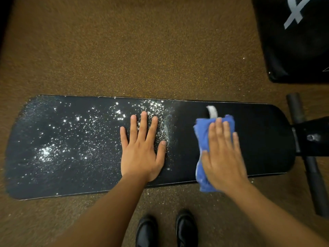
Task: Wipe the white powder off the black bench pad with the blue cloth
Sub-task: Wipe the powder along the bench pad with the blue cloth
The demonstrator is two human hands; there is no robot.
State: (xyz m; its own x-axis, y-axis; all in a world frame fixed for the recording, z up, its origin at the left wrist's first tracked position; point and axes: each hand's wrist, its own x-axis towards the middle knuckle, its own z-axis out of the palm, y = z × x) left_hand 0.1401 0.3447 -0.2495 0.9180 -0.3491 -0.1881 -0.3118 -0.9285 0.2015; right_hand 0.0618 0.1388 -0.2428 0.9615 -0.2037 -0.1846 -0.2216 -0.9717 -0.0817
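Observation:
The long black bench pad (pixel 263 139) lies across the view. White powder (pixel 80 132) speckles its left and middle parts; the right part looks dark and free of specks. My left hand (pixel 141 148) lies flat on the pad's middle, fingers spread and straight, at the edge of the powder. My right hand (pixel 223 154) presses flat on the folded blue cloth (pixel 202 132), which lies on the pad's right part and hangs over its near edge. The right hand is blurred.
Brown speckled floor (pixel 142 50) surrounds the bench. A black padded object (pixel 293 41) with white markings stands at the back right. The bench's black frame and foam rollers (pixel 311 168) stick out at the right end. My black shoes (pixel 167 229) stand below the pad.

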